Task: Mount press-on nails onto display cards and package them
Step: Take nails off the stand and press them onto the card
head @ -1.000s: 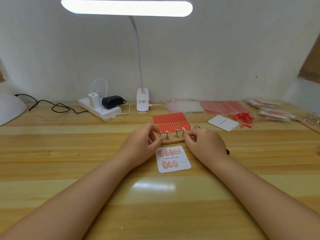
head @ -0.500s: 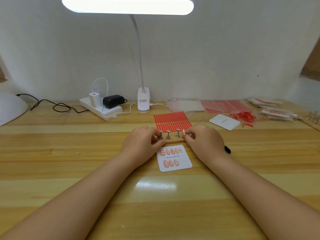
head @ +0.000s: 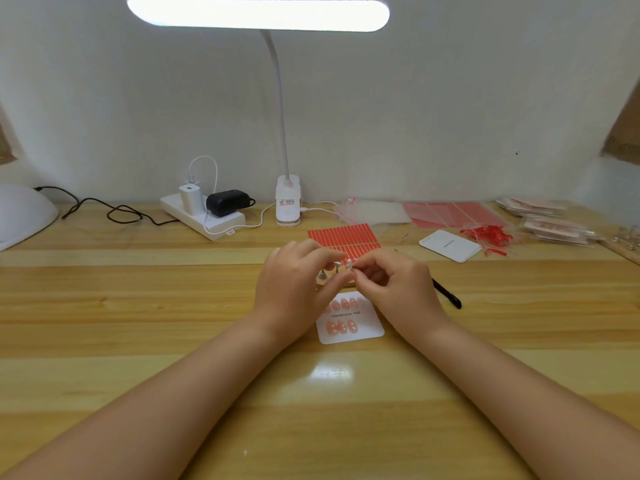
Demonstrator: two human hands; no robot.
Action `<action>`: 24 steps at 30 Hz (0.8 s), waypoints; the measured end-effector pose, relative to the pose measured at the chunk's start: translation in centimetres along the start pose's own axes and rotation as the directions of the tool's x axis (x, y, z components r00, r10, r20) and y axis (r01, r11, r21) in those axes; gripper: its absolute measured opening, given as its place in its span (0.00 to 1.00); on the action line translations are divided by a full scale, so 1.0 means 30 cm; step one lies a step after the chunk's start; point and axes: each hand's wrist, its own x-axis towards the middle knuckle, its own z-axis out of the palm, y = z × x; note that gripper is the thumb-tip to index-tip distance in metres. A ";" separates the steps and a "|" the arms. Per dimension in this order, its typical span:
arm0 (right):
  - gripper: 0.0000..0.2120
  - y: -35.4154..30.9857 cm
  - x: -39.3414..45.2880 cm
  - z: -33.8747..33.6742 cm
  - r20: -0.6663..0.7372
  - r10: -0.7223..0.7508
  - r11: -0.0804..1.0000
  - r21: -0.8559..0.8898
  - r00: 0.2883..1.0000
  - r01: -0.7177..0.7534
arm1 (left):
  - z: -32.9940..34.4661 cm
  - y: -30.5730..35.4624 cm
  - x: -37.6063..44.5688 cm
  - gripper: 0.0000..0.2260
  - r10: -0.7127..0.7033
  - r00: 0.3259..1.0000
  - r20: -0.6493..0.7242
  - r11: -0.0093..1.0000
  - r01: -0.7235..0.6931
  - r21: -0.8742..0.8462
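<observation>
Press-on nail: pinched by right hand, left hand grip steadying its stand; display card just below, nearer.

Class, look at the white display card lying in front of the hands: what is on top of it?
On the display card sit two rows of pink press-on nails and the print "Handmade Nail". The left hand covers its upper-left corner.

A small home craft desk for nail-set packing.
Pale wooden plank worktop against a white wall, white clip-on LED bar lamp, white power strip with chargers, red adhesive-tab sheets, stacked clear-bagged nail cards.
</observation>
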 end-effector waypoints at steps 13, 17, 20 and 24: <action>0.04 -0.007 -0.004 -0.008 0.073 -0.193 0.974 -0.106 0.978 0.201 | -0.007 -0.007 -0.003 0.09 -0.059 0.998 0.030 0.995 0.061 -0.074; 0.03 -0.014 0.002 -0.001 0.074 -0.200 0.976 -0.074 0.977 0.205 | 0.008 -0.005 -0.006 0.08 -0.151 0.989 0.013 0.978 0.151 -0.142; 0.03 -0.015 0.005 0.004 0.067 -0.217 0.972 -0.079 0.974 0.222 | 0.016 0.004 -0.001 0.07 -0.271 0.962 -0.026 0.931 0.255 -0.261; 0.03 -0.006 -0.003 -0.001 0.089 -0.221 0.972 -0.065 0.971 0.228 | -0.004 -0.018 0.019 0.10 -0.603 0.797 -0.022 0.686 0.504 -0.524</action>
